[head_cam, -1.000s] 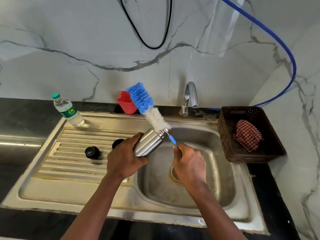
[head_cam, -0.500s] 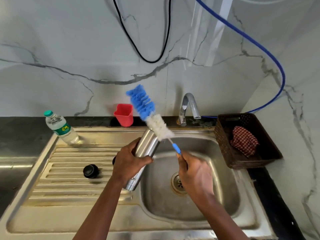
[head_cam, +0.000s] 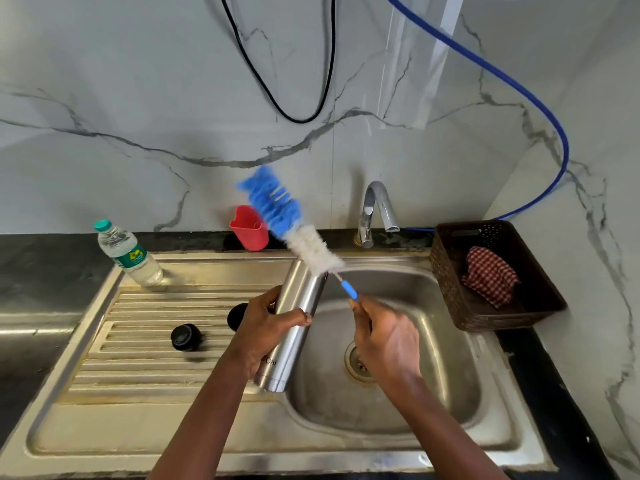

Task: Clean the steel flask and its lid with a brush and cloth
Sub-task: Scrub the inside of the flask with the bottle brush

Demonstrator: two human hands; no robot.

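Flask: the steel flask (head_cam: 294, 323) is held tilted over the seam between the drainboard and the sink (head_cam: 450, 403), mouth up and away, base toward the person.
Left hand: the left hand (head_cam: 266, 327) wraps the flask's middle, fingers closed around the body.
Right hand: the right hand (head_cam: 384, 337) grips the blue handle end of the brush (head_cam: 294, 230), fingers curled shut on it.
Brush: the whole bristle head, blue tip and white part, is outside the flask, its white part just at the mouth rim.
Lid: the lid (head_cam: 186, 337) sits on the drainboard, apart from the flask; a second dark round piece is half hidden behind the left hand.
Cloth: the checked cloth (head_cam: 488, 277) lies in the brown basket (head_cam: 446, 278) on the counter at right.
Progress: mid-task by my reading; whether the inside is scrubbed cannot be told. The lid, the cloth wipe and any rinse look not yet done.
Open room: the basin below both hands is bare, good for working.
Edges: the brush tip is near the red cup (head_cam: 249, 228) and the tap (head_cam: 375, 209); the water bottle (head_cam: 130, 254) stands well clear at left.
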